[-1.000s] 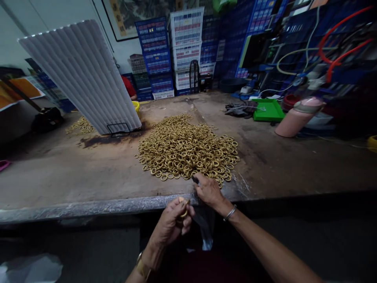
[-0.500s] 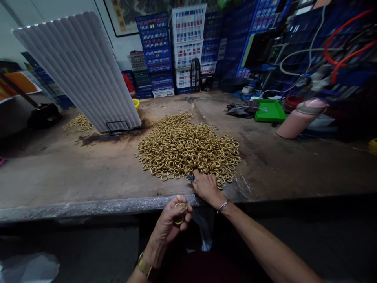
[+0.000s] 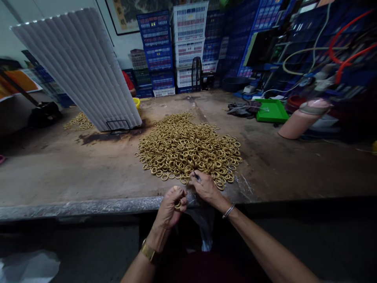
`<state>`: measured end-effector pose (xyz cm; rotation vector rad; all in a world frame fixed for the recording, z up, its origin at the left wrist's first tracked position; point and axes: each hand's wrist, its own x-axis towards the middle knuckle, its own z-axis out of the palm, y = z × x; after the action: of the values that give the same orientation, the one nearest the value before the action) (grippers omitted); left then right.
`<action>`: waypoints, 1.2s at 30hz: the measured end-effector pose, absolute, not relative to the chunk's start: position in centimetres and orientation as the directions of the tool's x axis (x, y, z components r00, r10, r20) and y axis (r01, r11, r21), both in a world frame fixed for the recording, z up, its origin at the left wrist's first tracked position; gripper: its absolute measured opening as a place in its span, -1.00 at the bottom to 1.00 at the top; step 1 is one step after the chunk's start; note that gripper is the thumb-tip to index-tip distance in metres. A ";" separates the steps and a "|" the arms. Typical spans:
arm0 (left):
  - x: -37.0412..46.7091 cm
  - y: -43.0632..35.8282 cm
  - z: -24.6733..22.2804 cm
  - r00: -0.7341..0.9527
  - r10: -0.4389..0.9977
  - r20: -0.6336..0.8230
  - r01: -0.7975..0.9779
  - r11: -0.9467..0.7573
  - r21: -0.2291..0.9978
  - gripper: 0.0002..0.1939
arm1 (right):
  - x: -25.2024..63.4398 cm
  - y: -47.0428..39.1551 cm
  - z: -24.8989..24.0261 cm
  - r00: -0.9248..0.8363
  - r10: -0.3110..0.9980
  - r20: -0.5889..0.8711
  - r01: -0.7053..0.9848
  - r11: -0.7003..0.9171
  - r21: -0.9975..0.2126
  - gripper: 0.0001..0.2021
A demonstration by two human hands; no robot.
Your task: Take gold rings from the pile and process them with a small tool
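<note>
A broad heap of brass-coloured rings (image 3: 188,145) lies on the worktable (image 3: 97,173). At the table's front edge my left hand (image 3: 171,206) is closed, its fingers curled round brass rings (image 3: 178,204); part of them is hidden, so I cannot tell how many. My right hand (image 3: 206,189) rests at the near edge of the heap, thumb and fingers pinched together. Between them shows a small dark slim tool (image 3: 197,176), too small to identify. The two hands are close together but apart.
A corrugated white panel (image 3: 79,70) leans in a wire stand at the left, with more rings (image 3: 79,122) behind it. To the right are a green tray (image 3: 271,111) and a pink bottle (image 3: 303,120). Stacked crates (image 3: 188,51) line the back. Part of a person's red sleeve (image 3: 129,81) shows behind the panel.
My left hand has risen toward the table edge, and its fingers have closed further over the rings. My right hand has shifted slightly, and the tool in it has turned.
</note>
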<state>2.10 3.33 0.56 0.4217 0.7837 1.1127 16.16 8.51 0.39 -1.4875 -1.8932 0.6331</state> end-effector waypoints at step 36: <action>2.3 5.4 0.1 0.187 0.949 -0.254 -0.020 0.262 0.965 -0.67 | 15.3 8.5 0.5 -0.115 0.991 -0.070 0.350 -0.025 -0.937 -0.82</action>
<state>2.34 5.39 0.11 1.0658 1.1564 0.9058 15.33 8.52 0.48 -1.4439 -1.5437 1.1512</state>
